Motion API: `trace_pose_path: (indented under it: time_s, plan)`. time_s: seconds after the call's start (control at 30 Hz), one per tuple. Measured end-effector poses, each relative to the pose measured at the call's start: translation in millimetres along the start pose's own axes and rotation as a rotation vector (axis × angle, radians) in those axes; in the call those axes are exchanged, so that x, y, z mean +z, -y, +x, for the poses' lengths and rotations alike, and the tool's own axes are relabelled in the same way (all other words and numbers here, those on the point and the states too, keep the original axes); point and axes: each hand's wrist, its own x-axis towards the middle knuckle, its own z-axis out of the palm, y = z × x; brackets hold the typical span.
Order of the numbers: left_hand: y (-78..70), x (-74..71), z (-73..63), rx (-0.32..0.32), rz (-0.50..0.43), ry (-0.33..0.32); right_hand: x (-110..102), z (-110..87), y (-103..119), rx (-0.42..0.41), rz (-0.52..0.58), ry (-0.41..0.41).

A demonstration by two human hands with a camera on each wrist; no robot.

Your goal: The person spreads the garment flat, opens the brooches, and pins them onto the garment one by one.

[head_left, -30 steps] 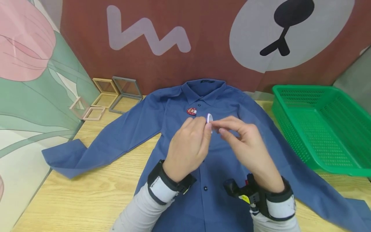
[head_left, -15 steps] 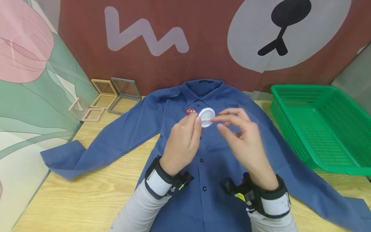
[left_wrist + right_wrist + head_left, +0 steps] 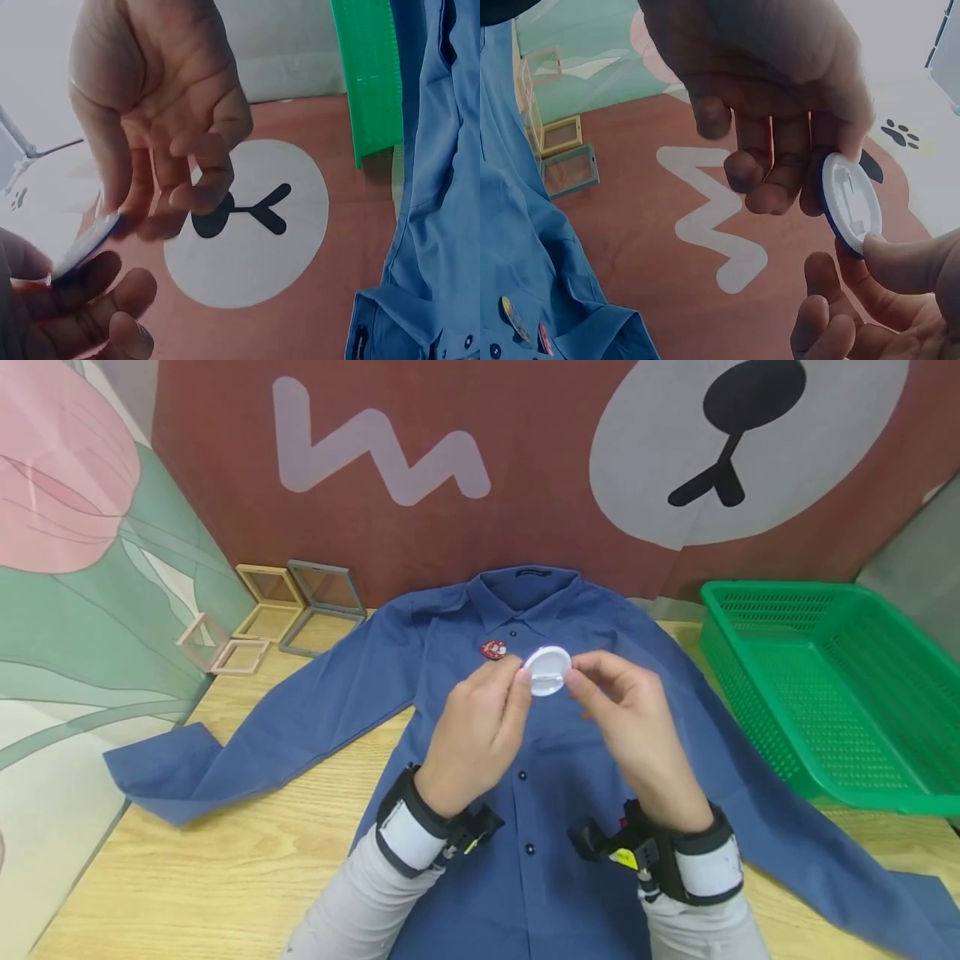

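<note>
A round pin badge [image 3: 549, 671] with a white back and a blue-purple rim is held above the shirt, its back and metal pin toward the head camera. My left hand [image 3: 480, 727] pinches its left edge with thumb and fingers. On the opposite edge, my right hand [image 3: 637, 727] grips it between thumb and index finger. The right wrist view shows the badge [image 3: 851, 199] with its pin lying along the back. Below, a blue button-up shirt [image 3: 420, 668] lies spread out. A red round badge [image 3: 493, 649] sits on its chest, near the placket.
A green plastic basket [image 3: 825, 693] stands on the right, beside the shirt sleeve. At the back left are several small hinged frames, among them a grey frame [image 3: 327, 587], a yellow frame [image 3: 270, 618] and a pink frame [image 3: 240, 657]. A wooden table [image 3: 225, 868] supports everything.
The badge has turned from edge-on to show its back. My right fingers came away from the pin area and now pinch the right edge; my left hand keeps its hold.
</note>
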Motion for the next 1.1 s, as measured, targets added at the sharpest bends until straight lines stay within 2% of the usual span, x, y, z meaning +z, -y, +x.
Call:
trace_pose_path:
  time_s: [0.23,0.4,0.5,0.67,0.77,0.87,0.93,1.03,1.1]
  plan:
    - [5.7,-13.3,5.7,0.034,0.001,-0.048,0.6,-0.6,-0.2,-0.030,-0.055,0.079]
    - [8.8,-20.4,10.6,0.081,0.000,-0.034,2.6,0.1,-0.7,-0.089,-0.096,0.147]
    - [10.5,-20.8,11.1,0.096,-0.001,-0.018,4.3,0.8,-1.0,-0.105,-0.111,0.179]
    - [11.8,-19.1,11.3,0.134,0.003,-0.010,5.3,3.3,-4.3,-0.086,-0.129,0.206]
    - [12.1,-18.0,11.4,0.135,0.015,-0.026,5.1,5.4,-8.6,-0.078,-0.100,0.302]
    - [12.4,-17.6,11.2,0.130,0.018,-0.045,6.4,7.6,-13.7,-0.042,-0.047,0.429]
    - [12.1,-17.3,11.2,0.129,0.015,-0.050,7.9,9.0,-16.8,0.020,-0.002,0.484]
    - [11.7,-16.8,11.1,0.132,0.008,-0.058,10.0,9.9,-20.2,0.106,0.066,0.490]
    - [11.5,-16.6,10.9,0.135,0.002,-0.075,10.7,10.2,-21.4,0.132,0.107,0.479]
